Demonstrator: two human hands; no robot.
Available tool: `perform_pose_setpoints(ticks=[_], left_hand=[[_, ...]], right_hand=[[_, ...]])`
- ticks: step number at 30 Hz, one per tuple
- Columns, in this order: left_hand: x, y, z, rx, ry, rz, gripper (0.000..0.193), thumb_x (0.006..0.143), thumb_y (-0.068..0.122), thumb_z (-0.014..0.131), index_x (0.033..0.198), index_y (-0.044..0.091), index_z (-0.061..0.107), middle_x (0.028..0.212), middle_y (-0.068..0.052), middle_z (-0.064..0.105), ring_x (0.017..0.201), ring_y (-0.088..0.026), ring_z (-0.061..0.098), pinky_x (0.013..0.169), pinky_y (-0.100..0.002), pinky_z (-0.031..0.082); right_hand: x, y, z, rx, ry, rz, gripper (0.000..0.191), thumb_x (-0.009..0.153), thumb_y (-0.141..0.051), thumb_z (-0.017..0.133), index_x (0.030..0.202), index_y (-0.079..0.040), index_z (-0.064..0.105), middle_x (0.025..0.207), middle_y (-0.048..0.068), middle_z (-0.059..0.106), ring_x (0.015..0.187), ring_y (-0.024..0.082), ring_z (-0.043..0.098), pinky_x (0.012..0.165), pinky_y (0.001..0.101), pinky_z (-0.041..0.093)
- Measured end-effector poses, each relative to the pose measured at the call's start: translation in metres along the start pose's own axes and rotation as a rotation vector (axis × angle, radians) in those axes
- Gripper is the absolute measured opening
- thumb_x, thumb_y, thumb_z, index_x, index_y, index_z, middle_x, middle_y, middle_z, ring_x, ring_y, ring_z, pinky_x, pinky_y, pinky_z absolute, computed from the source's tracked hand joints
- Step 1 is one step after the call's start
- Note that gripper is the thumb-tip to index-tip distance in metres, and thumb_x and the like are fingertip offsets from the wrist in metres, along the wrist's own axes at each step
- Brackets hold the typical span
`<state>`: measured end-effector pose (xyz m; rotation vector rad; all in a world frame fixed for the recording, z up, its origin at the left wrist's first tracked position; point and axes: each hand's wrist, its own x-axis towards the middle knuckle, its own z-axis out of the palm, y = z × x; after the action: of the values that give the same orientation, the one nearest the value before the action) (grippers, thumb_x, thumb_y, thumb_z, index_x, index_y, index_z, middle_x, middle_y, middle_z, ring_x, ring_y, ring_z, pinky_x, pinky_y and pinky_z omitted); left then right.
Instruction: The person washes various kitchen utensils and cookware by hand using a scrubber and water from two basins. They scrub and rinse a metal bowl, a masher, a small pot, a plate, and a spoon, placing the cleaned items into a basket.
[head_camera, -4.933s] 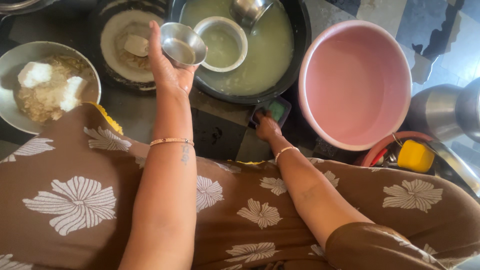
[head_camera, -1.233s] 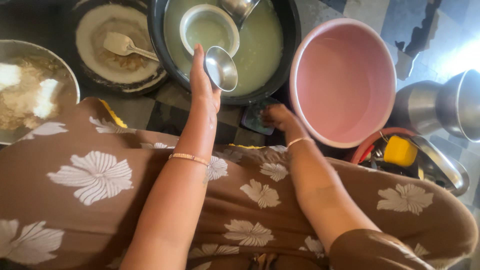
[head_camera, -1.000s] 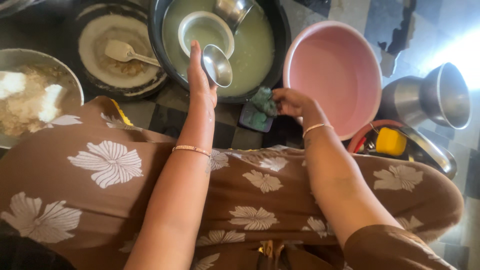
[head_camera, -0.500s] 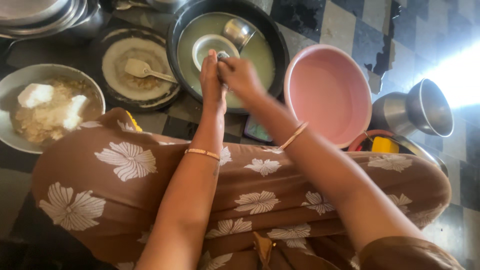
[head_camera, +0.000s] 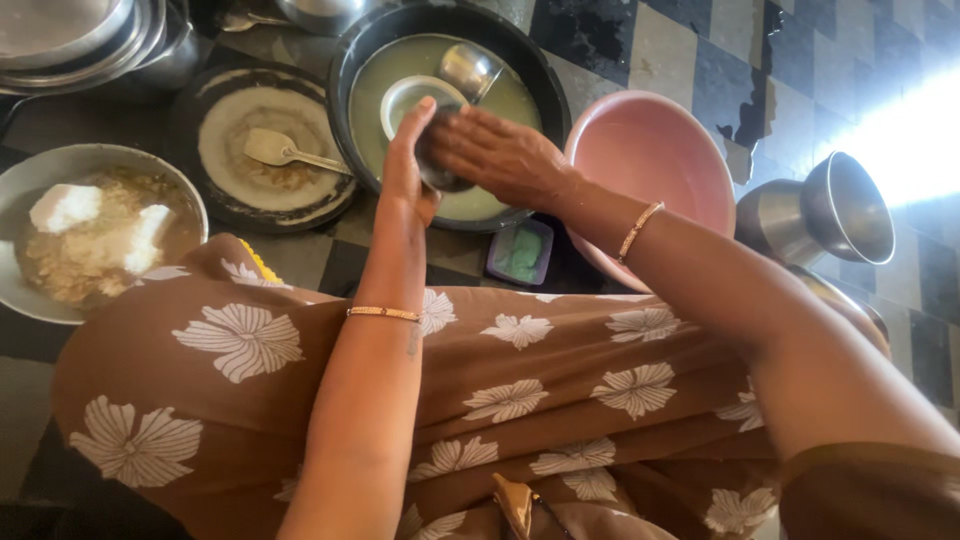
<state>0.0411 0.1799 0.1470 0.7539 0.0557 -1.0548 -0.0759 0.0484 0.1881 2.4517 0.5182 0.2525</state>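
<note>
Small steel bowl (head_camera: 440, 165), round, shiny, half-hidden

Two hands: left hand (head_camera: 405, 170) and right hand (head_camera: 497, 155), meeting over one dark basin (head_camera: 545, 95) of cloudy water. One small steel cup (head_camera: 440, 165) lies between their fingers (head_camera: 470, 130). Two steel vessels sit in the water just beyond the fingers: one bowl (head_camera: 405, 95) and one tumbler (head_camera: 470, 70). One pink tub (head_camera: 650, 160) lies to the right of the fingers, with two steel pots (head_camera: 830, 215) farther right. One dark plate (head_camera: 215, 120) bearing one spoon (head_camera: 280, 150) lies to the left, then one steel dish (head_camera: 60, 165) of food. One green scrubber (head_camera: 522, 252) lies nearer than the fingers. Two bangles, one per wrist: (head_camera: 383, 313) and (head_camera: 640, 228).
</note>
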Motion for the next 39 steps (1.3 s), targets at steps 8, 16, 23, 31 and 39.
perform_pose_setpoints(ticks=[8,16,23,31,39], left_hand=[[0.015,-0.016,-0.012,0.091,-0.093,0.619,0.037,0.096,0.029,0.063,0.115,0.000,0.073,0.112,-0.006,0.071,0.106,-0.017,0.061,0.097,-0.028,0.046],[0.018,0.007,-0.017,-0.012,0.003,0.048,0.040,0.087,0.037,0.066,0.115,0.008,0.067,0.101,-0.007,0.071,0.088,-0.020,0.069,0.075,-0.034,0.054],[0.004,-0.006,-0.006,-0.225,-0.112,0.256,0.037,0.083,0.034,0.069,0.109,0.007,0.068,0.099,-0.014,0.070,0.087,-0.026,0.070,0.076,-0.038,0.058],[0.015,-0.022,-0.007,-0.232,0.009,0.230,0.052,0.083,0.038,0.072,0.124,0.008,0.061,0.106,-0.008,0.065,0.095,-0.022,0.067,0.079,-0.038,0.056],[0.020,-0.014,-0.018,-0.184,-0.070,0.197,0.047,0.086,0.035,0.074,0.122,0.007,0.063,0.109,-0.010,0.066,0.093,-0.022,0.067,0.078,-0.036,0.053]], right_hand=[[0.029,-0.093,-0.031,1.118,0.061,1.022,0.055,0.080,-0.004,0.058,0.134,-0.009,0.063,0.131,0.015,0.069,0.122,0.030,0.066,0.108,0.0439,0.052],[0.012,-0.038,-0.047,0.725,0.348,0.353,0.041,0.086,0.005,0.065,0.125,-0.008,0.066,0.121,0.011,0.073,0.114,0.029,0.071,0.111,0.0468,0.051],[0.016,-0.062,-0.034,0.840,0.401,0.702,0.043,0.081,0.012,0.059,0.119,-0.004,0.069,0.115,0.015,0.074,0.111,0.033,0.072,0.099,0.0427,0.057],[0.021,-0.043,-0.046,0.831,0.238,0.675,0.034,0.086,0.006,0.065,0.117,-0.008,0.073,0.109,0.012,0.076,0.106,0.030,0.072,0.103,0.0459,0.054],[0.022,-0.039,-0.039,0.604,0.305,0.354,0.031,0.093,0.008,0.064,0.119,-0.008,0.069,0.118,0.012,0.075,0.115,0.025,0.071,0.112,0.0456,0.052]])
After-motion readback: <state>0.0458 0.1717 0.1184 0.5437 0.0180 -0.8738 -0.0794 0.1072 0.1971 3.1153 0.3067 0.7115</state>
